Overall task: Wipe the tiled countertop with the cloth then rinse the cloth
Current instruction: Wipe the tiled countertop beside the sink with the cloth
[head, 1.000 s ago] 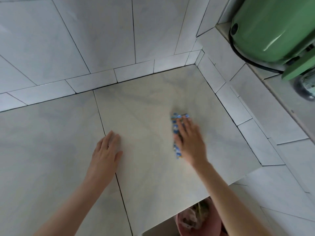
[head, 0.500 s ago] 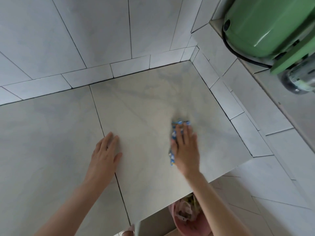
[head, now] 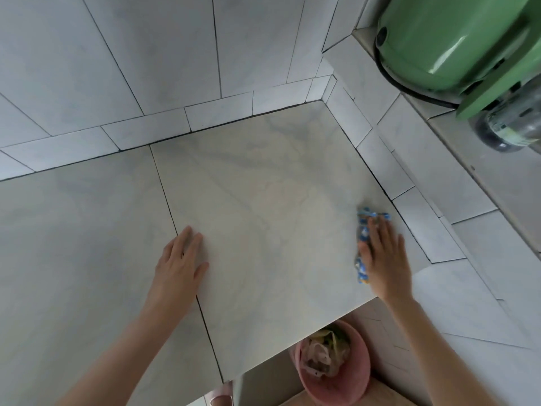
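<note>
The tiled countertop (head: 263, 200) is pale grey marble-look tile with dark grout lines. A blue and white patterned cloth (head: 363, 230) lies flat on it near the right wall. My right hand (head: 386, 259) presses on the cloth with straight fingers and covers most of it; only its left edge and far end show. My left hand (head: 178, 265) rests flat on the countertop over a grout line, well to the left of the cloth, holding nothing.
A green round appliance (head: 456, 42) and a dark glass jar (head: 509, 130) stand on the raised ledge at the upper right. A pink bin (head: 357, 385) with rubbish sits on the floor below the counter's front edge. Tiled walls close the back and right sides.
My right hand has slid the cloth to the right, close to the right wall. My left hand has stayed flat in the same place.
</note>
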`<state>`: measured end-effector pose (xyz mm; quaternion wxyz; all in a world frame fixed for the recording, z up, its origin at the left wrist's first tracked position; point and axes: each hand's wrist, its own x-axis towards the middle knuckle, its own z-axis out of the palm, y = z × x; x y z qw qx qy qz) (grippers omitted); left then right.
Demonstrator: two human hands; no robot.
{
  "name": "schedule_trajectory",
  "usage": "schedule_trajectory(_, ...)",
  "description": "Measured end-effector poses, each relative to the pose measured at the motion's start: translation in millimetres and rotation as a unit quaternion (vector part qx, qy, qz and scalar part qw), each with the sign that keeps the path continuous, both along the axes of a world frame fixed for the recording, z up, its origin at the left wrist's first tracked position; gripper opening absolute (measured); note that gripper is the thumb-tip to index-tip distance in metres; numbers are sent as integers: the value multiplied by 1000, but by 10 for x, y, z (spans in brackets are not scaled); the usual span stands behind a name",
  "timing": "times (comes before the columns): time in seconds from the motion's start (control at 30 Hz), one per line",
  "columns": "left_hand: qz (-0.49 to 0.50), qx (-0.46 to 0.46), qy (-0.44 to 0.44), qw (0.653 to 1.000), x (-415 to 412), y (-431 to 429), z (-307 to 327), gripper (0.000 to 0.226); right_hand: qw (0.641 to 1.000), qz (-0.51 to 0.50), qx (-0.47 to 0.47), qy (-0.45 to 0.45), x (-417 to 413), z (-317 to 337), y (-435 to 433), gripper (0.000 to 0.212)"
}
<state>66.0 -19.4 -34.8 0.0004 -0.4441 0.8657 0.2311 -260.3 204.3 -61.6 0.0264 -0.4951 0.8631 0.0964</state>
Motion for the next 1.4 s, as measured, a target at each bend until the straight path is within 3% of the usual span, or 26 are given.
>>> schedule_trajectory(0.07,1,0,-2,1000,-8,2,0,52,999,-51,15,9,-148,-17,216,38)
schedule_trajectory(0.17,2,5,-6,1000,-13,19,10,52,996,-91,19,1,-291,-102,416,73)
schedule_trajectory(0.37,3,15,0,1000,35,79,29,53,995,-102,-1,13,-187,-127,441,49)
schedule_trajectory(0.53,6,19,-2,1000,81,129,35,52,972,-236,-12,-12,63,-220,368,42)
schedule_trajectory(0.67,2,28,0,1000,116,182,52,53,947,-316,-33,-50,329,-300,271,69)
schedule_trajectory(0.73,0,30,1,1000,123,192,59,53,959,-279,-41,-30,536,-292,211,66)
schedule_trajectory(0.83,0,32,1,999,122,206,66,52,993,-104,-48,12,825,-242,225,39)
schedule_trajectory(0.9,-4,28,-1,1000,130,210,61,52,998,-52,-40,17,807,-216,271,43)
schedule_trajectory(1.0,-2,23,4,1000,135,199,59,51,998,-48,-38,33,524,-232,395,41)
schedule_trajectory(1.07,-5,20,3,1000,140,202,59,51,995,-82,-42,36,283,-163,467,52)
schedule_trajectory(1.13,-8,18,1,1000,160,214,60,51,991,-115,-61,32,135,-71,510,50)
schedule_trajectory(1.4,8,22,23,999,254,260,94,49,987,-157,-42,-8,259,-68,404,48)
